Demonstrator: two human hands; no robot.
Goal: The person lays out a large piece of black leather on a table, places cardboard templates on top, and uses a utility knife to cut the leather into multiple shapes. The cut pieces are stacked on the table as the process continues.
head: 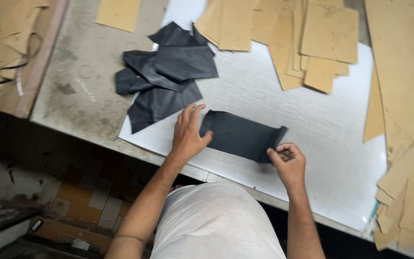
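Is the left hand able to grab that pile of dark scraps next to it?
Probably yes. The left hand lies flat on the dark strip, and the pile of dark scraps sits just beyond its fingertips on the white sheet, with nothing lying between them.

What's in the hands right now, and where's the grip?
The right hand pinches the dark sheet at its curled right end; the left hand presses flat on its left end.
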